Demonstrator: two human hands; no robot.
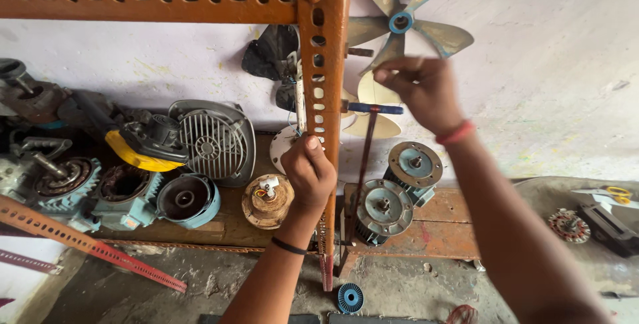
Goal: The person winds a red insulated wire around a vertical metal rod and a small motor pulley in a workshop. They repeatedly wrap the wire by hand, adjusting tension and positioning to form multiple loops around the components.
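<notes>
this is a repair workshop for fans and small motors — old electric motors and a grey fan housing lie on a dirty wooden bench, fan blades hang on the stained wall, and a rusty slotted orange rack stands in front.

Upright orange slotted steel post

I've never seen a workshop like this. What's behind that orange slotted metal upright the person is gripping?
Behind the orange upright hang fan blades: a dark one, a pale one and a cream one. Lower down stand motors. The upright and the left hand cover the white disc's right side.
</notes>
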